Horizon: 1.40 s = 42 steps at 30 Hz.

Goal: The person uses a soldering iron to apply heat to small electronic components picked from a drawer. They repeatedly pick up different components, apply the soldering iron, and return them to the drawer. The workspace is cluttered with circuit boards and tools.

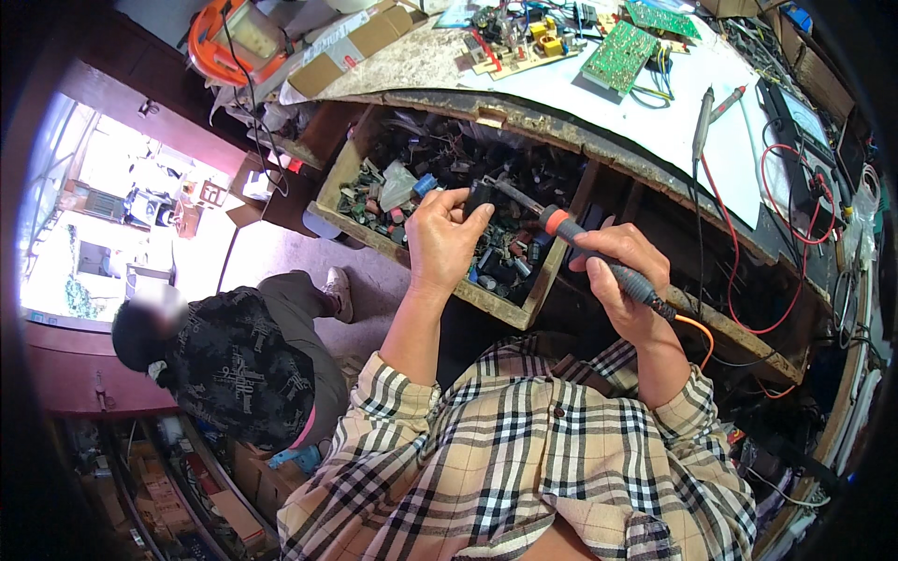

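Observation:
My left hand (440,238) pinches a black cylindrical part, like a capacitor (480,194), between thumb and fingers above an open wooden drawer (344,176). In my right hand (629,266) is a soldering iron (571,230) with a black and red handle and an orange cord. Its metal tip points left, close to the black part; whether they touch I cannot tell. Loose electronic components (510,257) fill the drawer beneath both hands, among them a blue cylinder (425,184) and a piece of clear plastic (398,187).
Above the drawer lies a worktop with a green circuit board (617,58), a board with wires and yellow parts (524,47), test probes (702,122) and a meter (804,117). Red leads (734,252) hang over the edge. Another person (248,365) is at the left.

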Available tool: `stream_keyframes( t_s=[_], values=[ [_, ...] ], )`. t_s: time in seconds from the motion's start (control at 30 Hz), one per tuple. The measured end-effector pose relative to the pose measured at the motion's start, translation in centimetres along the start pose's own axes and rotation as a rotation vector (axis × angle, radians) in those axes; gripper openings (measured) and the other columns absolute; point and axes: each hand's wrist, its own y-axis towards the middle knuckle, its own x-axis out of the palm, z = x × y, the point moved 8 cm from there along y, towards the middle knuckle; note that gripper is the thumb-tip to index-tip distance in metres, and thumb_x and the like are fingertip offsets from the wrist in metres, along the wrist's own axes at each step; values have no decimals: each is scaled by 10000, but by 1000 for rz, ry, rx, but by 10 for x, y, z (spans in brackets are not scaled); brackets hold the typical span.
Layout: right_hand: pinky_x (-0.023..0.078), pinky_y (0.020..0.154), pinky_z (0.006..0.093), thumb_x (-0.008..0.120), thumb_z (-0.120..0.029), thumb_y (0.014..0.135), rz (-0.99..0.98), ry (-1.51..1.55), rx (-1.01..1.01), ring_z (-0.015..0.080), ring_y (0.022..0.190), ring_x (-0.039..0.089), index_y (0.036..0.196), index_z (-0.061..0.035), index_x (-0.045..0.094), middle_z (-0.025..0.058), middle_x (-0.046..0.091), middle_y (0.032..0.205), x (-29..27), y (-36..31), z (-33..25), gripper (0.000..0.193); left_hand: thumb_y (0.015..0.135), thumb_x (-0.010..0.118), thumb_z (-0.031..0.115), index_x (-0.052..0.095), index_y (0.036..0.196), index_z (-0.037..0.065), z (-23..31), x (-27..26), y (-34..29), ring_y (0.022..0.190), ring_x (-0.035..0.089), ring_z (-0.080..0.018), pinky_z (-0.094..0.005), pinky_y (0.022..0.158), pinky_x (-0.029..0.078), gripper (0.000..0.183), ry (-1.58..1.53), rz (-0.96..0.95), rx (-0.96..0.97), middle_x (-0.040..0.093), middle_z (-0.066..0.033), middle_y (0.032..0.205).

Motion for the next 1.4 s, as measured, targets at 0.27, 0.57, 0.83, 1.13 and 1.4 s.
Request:
stream_keyframes(
  t_s=[0.27, 0.57, 0.83, 1.13, 1.4],
  values=[
    [527, 699, 310, 663, -16, 826, -13, 5, 20, 185, 749, 679, 1044, -22, 719, 104, 705, 854, 1, 0, 2, 225, 798, 809, 98, 704, 994, -65, 0, 1, 0, 666, 620, -88, -241, 603, 497, 276, -40, -6, 6, 644, -67, 872],
    [530, 705, 315, 664, -12, 824, 4, -26, -3, 185, 752, 679, 1046, -15, 716, 108, 706, 862, 0, -1, 3, 228, 817, 792, 83, 697, 1015, -70, -1, 0, -1, 687, 632, -80, -233, 616, 503, 267, -43, -18, -5, 643, -63, 891],
    [535, 701, 312, 663, -10, 828, -4, -8, 15, 187, 756, 685, 1047, -15, 718, 118, 700, 879, 0, -1, 4, 226, 819, 791, 83, 697, 1018, -70, -3, 2, 0, 687, 647, -90, -240, 612, 509, 268, -82, -24, -3, 644, -67, 893],
    [538, 702, 315, 660, -16, 833, 0, 19, 27, 183, 758, 690, 1051, -14, 717, 122, 702, 888, -1, -2, 5, 225, 821, 788, 78, 700, 1015, -61, -3, 2, 0, 689, 658, -99, -245, 606, 512, 255, -56, -28, 30, 644, -71, 887],
    [532, 697, 305, 663, -21, 832, -15, -9, 25, 183, 749, 688, 1049, -20, 719, 113, 707, 876, 0, 0, 3, 224, 817, 794, 69, 691, 1022, -78, 3, 2, -1, 691, 660, -105, -247, 598, 513, 273, -99, -28, -5, 636, -82, 893]
  ],
)
